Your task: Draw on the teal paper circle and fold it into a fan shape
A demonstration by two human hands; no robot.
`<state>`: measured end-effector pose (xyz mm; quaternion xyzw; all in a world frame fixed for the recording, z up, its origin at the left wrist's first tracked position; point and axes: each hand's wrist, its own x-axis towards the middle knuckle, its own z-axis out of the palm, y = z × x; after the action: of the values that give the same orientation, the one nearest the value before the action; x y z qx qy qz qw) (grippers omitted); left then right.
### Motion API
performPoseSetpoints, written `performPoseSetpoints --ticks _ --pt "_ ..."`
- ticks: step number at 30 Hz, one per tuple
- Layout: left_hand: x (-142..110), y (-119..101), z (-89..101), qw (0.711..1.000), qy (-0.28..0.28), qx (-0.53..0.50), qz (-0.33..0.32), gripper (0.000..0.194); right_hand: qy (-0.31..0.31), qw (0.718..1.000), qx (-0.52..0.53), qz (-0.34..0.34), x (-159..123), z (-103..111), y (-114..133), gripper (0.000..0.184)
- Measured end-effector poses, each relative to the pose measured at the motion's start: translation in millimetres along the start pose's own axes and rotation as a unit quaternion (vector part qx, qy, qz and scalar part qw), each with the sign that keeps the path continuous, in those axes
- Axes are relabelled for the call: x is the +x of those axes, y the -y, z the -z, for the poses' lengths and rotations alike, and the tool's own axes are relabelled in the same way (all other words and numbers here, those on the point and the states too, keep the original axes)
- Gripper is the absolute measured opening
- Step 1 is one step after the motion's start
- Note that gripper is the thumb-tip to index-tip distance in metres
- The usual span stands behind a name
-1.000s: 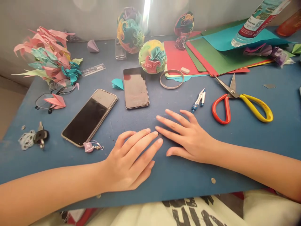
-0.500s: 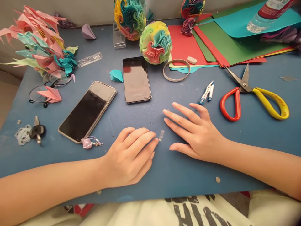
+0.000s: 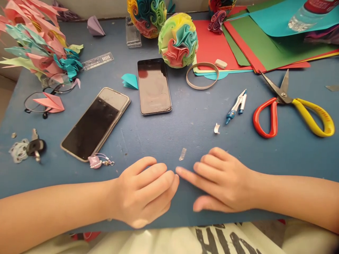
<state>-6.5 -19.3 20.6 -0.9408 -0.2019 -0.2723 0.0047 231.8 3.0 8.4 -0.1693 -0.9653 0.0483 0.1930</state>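
Note:
My left hand (image 3: 148,192) rests low on the blue table (image 3: 196,137), its fingers curled and pressed together. Whether anything sits inside it is hidden. Just beyond its fingertips lies a small strip of clear tape (image 3: 182,154), apart from both hands. My right hand (image 3: 218,180) points its index finger at the left fingertips, almost touching them; the thumb stands apart and the other fingers bend. Nothing shows in it. Past its knuckles is a small white curled scrap (image 3: 216,128).
A cased phone (image 3: 95,123) with a pink charm (image 3: 95,161) and a second phone (image 3: 154,88) lie beyond. To the right are a drawing compass (image 3: 235,106) and open scissors (image 3: 284,96). Paper balls (image 3: 178,40), a tape ring (image 3: 188,79) and coloured sheets (image 3: 217,46) stand behind.
My left hand has drawn back from the tape strip, which now lies alone. My right hand has come nearer me and leftward, its fingers bending and uncovering the white scrap.

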Motion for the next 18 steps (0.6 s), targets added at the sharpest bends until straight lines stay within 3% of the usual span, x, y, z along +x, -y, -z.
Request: performPoseSetpoints --ticks 4,8,12,16,18 --pt "0.3 -0.2 -1.1 1.000 -0.015 -0.008 -0.018 0.017 -0.012 0.996 -0.049 -0.078 1.5 -1.9 1.9 0.058" --pt "1.0 0.5 -2.3 0.999 -0.016 -0.033 -0.020 0.018 0.001 1.000 0.023 -0.014 1.1 -4.5 1.5 0.059" --pt "0.9 1.5 -2.2 0.999 0.002 -0.040 -0.028 0.017 -0.015 0.994 -0.060 -0.088 4.4 -3.7 -0.5 0.044" --pt "0.4 0.9 -1.7 0.998 -0.001 -0.046 -0.034 0.018 -0.001 1.000 0.016 -0.004 8.2 -1.8 1.5 0.039" --pt "0.3 0.6 -1.8 0.998 0.004 -0.042 -0.040 0.018 -0.005 1.000 0.004 -0.016 8.7 -1.1 1.9 0.033"
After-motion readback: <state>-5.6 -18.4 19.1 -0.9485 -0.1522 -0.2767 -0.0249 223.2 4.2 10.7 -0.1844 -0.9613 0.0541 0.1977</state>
